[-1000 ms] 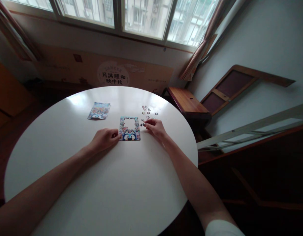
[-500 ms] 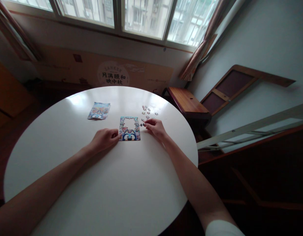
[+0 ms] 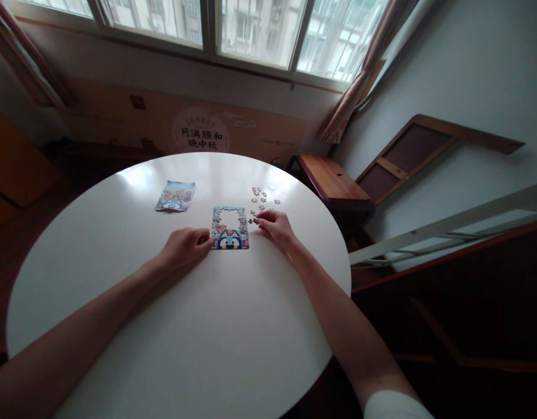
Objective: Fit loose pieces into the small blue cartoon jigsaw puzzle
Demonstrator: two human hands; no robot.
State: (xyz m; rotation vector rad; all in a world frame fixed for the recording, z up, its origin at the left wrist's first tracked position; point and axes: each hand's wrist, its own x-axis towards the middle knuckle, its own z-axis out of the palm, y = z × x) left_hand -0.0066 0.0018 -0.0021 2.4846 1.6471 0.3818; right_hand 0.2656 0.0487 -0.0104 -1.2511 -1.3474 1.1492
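Observation:
A small jigsaw puzzle (image 3: pixel 230 228) lies on the round white table (image 3: pixel 207 326), its border filled and a white gap in its upper middle. My left hand (image 3: pixel 184 247) rests curled at the puzzle's left lower edge, fingertips touching it. My right hand (image 3: pixel 274 226) sits just right of the puzzle, thumb and fingers pinched on a small puzzle piece (image 3: pixel 252 221). Several loose pieces (image 3: pixel 259 199) are scattered beyond my right hand.
A printed picture card (image 3: pixel 175 196) lies left of the puzzle, farther back. A wooden bench (image 3: pixel 333 181) and leaning wooden frames (image 3: pixel 408 151) stand to the right of the table. Windows run along the far wall.

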